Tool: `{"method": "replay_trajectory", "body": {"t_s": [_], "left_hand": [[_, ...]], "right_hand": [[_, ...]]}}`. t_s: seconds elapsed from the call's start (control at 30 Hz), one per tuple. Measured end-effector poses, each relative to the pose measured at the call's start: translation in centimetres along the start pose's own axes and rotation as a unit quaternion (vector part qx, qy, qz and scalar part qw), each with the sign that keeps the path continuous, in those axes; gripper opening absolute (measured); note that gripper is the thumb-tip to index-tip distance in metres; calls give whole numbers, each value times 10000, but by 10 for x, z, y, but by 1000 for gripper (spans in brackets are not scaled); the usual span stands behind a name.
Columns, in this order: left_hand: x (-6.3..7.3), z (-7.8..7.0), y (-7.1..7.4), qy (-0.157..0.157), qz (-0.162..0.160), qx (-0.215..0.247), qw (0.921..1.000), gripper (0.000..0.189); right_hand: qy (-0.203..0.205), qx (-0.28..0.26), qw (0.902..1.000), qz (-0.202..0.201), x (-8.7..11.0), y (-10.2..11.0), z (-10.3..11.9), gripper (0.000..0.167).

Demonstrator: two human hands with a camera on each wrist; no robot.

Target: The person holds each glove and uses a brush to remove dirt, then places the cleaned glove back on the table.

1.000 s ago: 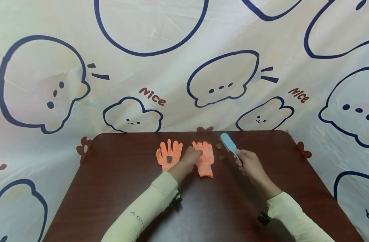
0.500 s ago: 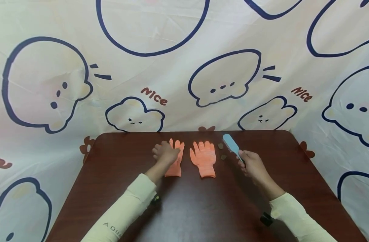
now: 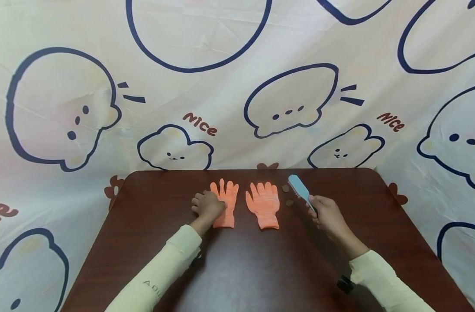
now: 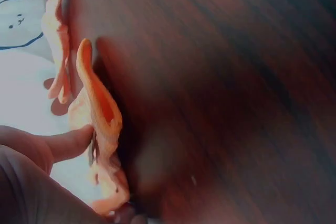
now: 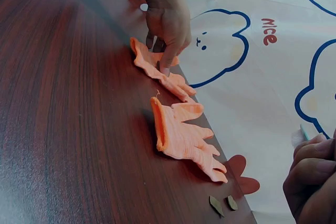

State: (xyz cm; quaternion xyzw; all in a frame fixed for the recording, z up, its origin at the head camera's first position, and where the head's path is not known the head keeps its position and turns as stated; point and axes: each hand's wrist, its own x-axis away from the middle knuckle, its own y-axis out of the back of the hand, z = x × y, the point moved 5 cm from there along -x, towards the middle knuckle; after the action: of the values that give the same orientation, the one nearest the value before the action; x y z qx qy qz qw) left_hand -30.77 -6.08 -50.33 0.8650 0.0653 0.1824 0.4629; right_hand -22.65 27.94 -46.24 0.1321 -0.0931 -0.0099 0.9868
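My left hand (image 3: 208,205) is on the left orange knit glove (image 3: 228,203), covering its thumb side. In the left wrist view my thumb (image 4: 73,142) presses that glove beside a thin dark leaf-like piece (image 4: 92,150), and fingertips show at the glove's far edge. My right hand (image 3: 331,216) grips a light-blue brush (image 3: 299,186) by its handle, tilted above the table at the right. In the right wrist view only the brush's bristle end (image 5: 300,136) shows past my curled fingers. The right orange glove (image 3: 263,206) lies flat, untouched, between my hands.
Two small brownish leaf-like pieces (image 5: 223,204) lie on the table beside the right glove's fingertips. The dark brown table (image 3: 260,268) ends at the back against a white cloth (image 3: 229,104) with cartoon outlines.
My left hand has moved left from the right glove to the left glove, then settled lower on its side. The right hand with the brush has hardly moved.
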Motion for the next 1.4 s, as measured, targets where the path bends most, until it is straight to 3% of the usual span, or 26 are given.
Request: {"method": "replay_trajectory", "body": {"t_s": [0.33, 0.63, 0.8, 0.97, 1.27, 1.4], "left_hand": [[-2, -1, 4, -165, 193, 165, 9995, 25], [-4, -2, 0, -972, 67, 158, 9951, 34], [-4, -3, 0, -1104, -25, 255, 9936, 33], [-2, -4, 0, -1202, -10, 214, 9925, 15], [2, -5, 1, -1472, 71, 417, 9882, 10], [4, -6, 2, -1611, 158, 597, 9850, 22]], "right_hand": [[10, 1, 10000, 16, 2, 3, -3, 43], [-112, -22, 9999, 21, 1, 3, -6, 42], [-79, 71, 9999, 50, 2, 1, -5, 42], [-89, 102, 9999, 58, 3, 0, -5, 44], [-40, 164, 9998, 126, 3, 0, -7, 48], [-22, 118, 9998, 160, 3, 0, -6, 44]]}}
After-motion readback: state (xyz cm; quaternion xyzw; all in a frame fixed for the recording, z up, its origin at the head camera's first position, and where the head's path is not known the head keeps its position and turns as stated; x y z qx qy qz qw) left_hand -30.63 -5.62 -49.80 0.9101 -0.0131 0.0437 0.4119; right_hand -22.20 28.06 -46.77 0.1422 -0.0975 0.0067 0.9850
